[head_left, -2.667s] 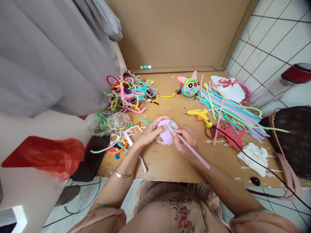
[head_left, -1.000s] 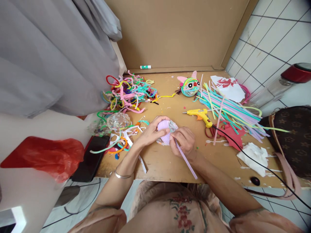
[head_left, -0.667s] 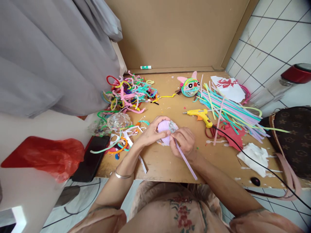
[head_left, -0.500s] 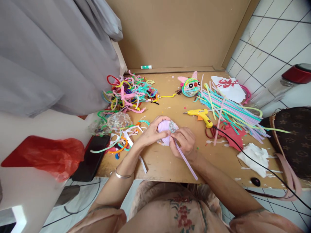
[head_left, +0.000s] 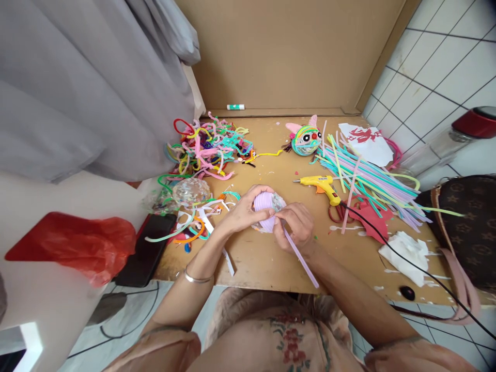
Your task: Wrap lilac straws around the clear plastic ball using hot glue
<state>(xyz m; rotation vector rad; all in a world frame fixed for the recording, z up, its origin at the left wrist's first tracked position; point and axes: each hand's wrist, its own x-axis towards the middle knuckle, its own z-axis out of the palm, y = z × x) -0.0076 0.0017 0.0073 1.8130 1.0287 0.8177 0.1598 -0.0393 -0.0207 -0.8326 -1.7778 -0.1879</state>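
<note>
My left hand [head_left: 248,209] is closed around a clear rounded ball [head_left: 278,200] partly wrapped in lilac pipe cleaner [head_left: 263,202]. Its thumb presses on the lilac rows at the front. My right hand [head_left: 295,225] pinches a lilac pipe cleaner [head_left: 302,258] against the ball's right side, and the loose end slants down toward the table's front edge. Fingers hide the spot where strand and ball meet. Beyond my right hand lies a yellow glue gun [head_left: 320,186], its nozzle pointing left.
A tangle of coloured pipe cleaners [head_left: 205,147] and a clear ball [head_left: 191,191] lie left. Straight pipe cleaners [head_left: 372,175], red scissors [head_left: 336,213] and crumpled tissue [head_left: 405,257] lie right. A wrapped animal-face ball [head_left: 306,139] sits at the back. The glue gun's black cord [head_left: 403,253] crosses the right side.
The view has shifted slightly. Both hands keep their hold, with the right hand and the lilac strand a touch further right.
</note>
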